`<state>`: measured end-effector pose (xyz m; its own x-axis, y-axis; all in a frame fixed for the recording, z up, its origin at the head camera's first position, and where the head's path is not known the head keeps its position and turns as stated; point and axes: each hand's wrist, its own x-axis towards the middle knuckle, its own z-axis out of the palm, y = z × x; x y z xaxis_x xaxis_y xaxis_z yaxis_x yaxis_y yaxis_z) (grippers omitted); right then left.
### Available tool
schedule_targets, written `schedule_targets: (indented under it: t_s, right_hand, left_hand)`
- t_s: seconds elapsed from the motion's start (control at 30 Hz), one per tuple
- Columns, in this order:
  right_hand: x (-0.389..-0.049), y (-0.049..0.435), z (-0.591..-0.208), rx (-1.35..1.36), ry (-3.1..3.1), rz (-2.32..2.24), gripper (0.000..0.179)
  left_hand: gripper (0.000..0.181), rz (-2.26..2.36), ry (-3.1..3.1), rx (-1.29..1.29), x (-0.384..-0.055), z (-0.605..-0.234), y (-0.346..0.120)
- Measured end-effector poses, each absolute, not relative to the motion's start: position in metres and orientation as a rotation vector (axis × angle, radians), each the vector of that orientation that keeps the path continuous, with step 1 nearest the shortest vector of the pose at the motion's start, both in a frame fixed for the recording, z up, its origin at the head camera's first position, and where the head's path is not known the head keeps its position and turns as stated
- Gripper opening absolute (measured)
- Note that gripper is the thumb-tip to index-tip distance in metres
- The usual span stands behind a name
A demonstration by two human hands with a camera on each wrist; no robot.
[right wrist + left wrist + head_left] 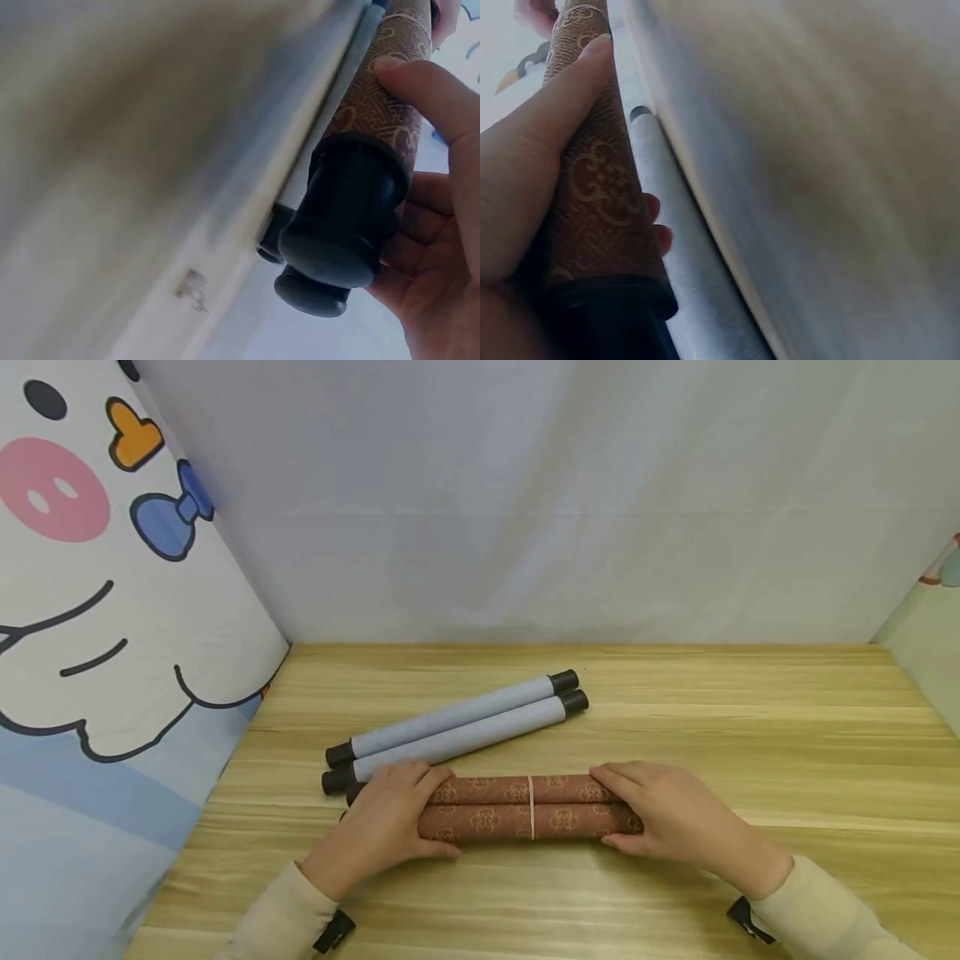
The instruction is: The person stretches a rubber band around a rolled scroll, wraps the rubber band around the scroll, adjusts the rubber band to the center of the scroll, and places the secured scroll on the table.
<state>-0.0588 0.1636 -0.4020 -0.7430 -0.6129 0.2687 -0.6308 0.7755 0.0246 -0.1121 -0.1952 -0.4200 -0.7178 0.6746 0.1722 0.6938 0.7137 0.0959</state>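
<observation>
A brown scroll (495,818) with gold medallion patterns lies crosswise in front of me, its two rolls side by side under a thin white band (532,810). My left hand (393,818) grips its left end, thumb along the near side and fingers over the far side. At the other end my right hand (671,814) holds it the same way. Black end knobs (337,217) stick out past the right hand's thumb in the right wrist view. In the left wrist view a black knob (615,315) shows beside the left palm.
Just behind lies a second scroll (465,735), pale grey-blue with two rolls and black ends, slanting up to the right. Both are on a wood-grain table (750,727). A white curtain (562,510) hangs behind, and a cartoon-printed cloth (112,652) borders the left side.
</observation>
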Motion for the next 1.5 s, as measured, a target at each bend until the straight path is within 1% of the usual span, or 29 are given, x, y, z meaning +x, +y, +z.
schedule_targets:
  t_s: [0.3,0.57,0.7,0.77,0.9,0.97,1.07,1.2,1.33,1.5]
  right_hand:
    - [-0.057,0.156,-0.416,0.924,-2.878,0.149,0.074]
    - [-0.058,0.154,-0.419,0.876,-2.938,0.175,0.075]
    - [-0.058,0.159,-0.416,0.834,-2.999,0.285,0.078]
    - [-0.059,0.167,-0.411,0.800,-2.996,0.347,0.075]
    - [-0.062,0.188,-0.390,0.705,-2.921,0.400,0.059]
    - [-0.064,0.198,-0.378,0.670,-2.882,0.403,0.052]
    - [-0.063,0.208,-0.367,0.648,-2.839,0.392,0.048]
    - [-0.060,0.212,-0.368,0.670,-2.792,0.347,0.046]
    - [-0.059,0.211,-0.374,0.708,-2.773,0.307,0.044]
    - [-0.060,0.210,-0.379,0.709,-2.777,0.319,0.043]
  left_hand:
    - [0.089,-0.161,-2.841,-1.187,-0.108,-0.433,-0.197]
    - [0.090,-0.170,-2.847,-1.172,-0.109,-0.438,-0.198]
    - [0.093,-0.197,-2.863,-1.187,-0.111,-0.438,-0.197]
    - [0.095,-0.227,-2.881,-1.192,-0.111,-0.437,-0.197]
    - [0.096,-0.306,-2.892,-1.165,-0.111,-0.428,-0.198]
    - [0.093,-0.311,-2.858,-1.156,-0.111,-0.418,-0.199]
    - [0.082,-0.279,-2.777,-1.157,-0.112,-0.403,-0.198]
    - [0.072,-0.270,-2.708,-1.195,-0.111,-0.393,-0.194]
    - [0.068,-0.301,-2.703,-1.244,-0.109,-0.394,-0.191]
    - [0.068,-0.295,-2.720,-1.259,-0.110,-0.398,-0.188]
